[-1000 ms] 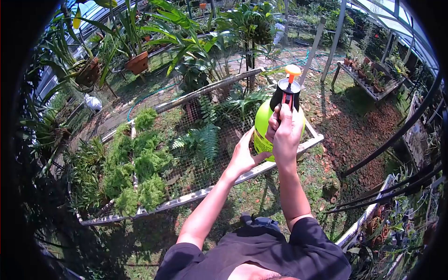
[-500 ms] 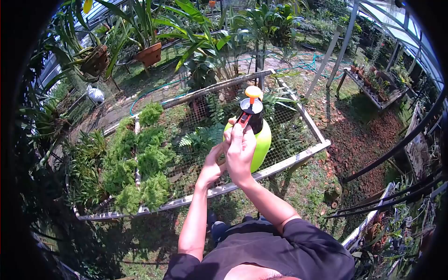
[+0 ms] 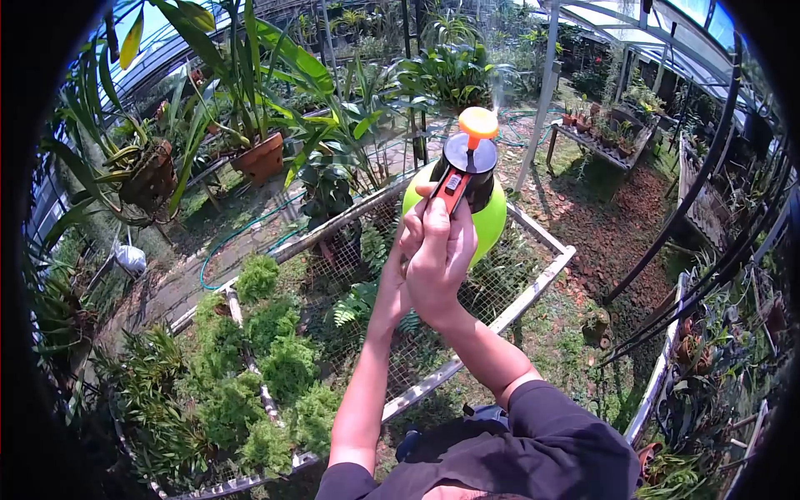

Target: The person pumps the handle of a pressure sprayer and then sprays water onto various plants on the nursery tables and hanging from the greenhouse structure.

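Observation:
In the head view, a lime-green pump sprayer (image 3: 492,225) with a black collar and an orange pump knob (image 3: 478,123) is held up in front of me, tilted away. My right hand (image 3: 437,258) is closed around its handle, and the thumb presses on the red-orange trigger lever (image 3: 452,190). A faint mist (image 3: 497,93) shows beyond the knob. Tucked against the right hand from the left and below is my left hand (image 3: 394,287). Its fingers are hidden behind the right hand, close to the sprayer's body.
Below the sprayer lies a white-framed wire mesh bench (image 3: 500,321), with feathery green plants (image 3: 287,362) on its left part. Potted plants hang at upper left, one in a terracotta pot (image 3: 262,158). Black hoses (image 3: 692,196) arc down the right side. A plant table (image 3: 596,146) stands farther back.
The sprayer and both hands have risen in view and tipped farther forward. The left hand has drawn closer to the right. Mist now shows near the knob, and the view has tilted up.

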A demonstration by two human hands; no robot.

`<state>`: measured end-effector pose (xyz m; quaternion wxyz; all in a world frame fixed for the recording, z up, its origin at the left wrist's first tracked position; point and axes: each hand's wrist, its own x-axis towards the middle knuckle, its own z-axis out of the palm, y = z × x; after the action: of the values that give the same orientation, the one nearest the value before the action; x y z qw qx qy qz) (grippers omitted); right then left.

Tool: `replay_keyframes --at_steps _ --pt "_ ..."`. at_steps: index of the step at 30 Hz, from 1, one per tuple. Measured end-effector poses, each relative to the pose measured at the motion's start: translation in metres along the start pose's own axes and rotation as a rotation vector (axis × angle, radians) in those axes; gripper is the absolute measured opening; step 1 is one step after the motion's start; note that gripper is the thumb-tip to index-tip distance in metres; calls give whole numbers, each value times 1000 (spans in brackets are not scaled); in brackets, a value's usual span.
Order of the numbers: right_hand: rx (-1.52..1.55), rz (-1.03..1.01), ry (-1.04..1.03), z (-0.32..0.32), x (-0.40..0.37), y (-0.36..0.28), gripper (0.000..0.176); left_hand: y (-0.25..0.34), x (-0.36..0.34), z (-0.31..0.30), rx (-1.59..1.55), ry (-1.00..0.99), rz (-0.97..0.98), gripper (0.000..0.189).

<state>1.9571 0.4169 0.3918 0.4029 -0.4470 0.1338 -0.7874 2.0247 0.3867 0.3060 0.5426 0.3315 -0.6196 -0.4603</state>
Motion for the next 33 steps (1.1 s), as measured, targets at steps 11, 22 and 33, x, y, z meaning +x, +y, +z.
replay_keyframes --at_steps 11,22,33 --pt "-159 -143 -184 78 16 31 16 23 30 -75 1 83 198 56" --pt "-33 -3 -254 116 -8 59 19 9 -8 -129 6 238 298 64" --pt "-11 178 -507 127 -86 76 19 -29 -105 -185 13 608 205 65"
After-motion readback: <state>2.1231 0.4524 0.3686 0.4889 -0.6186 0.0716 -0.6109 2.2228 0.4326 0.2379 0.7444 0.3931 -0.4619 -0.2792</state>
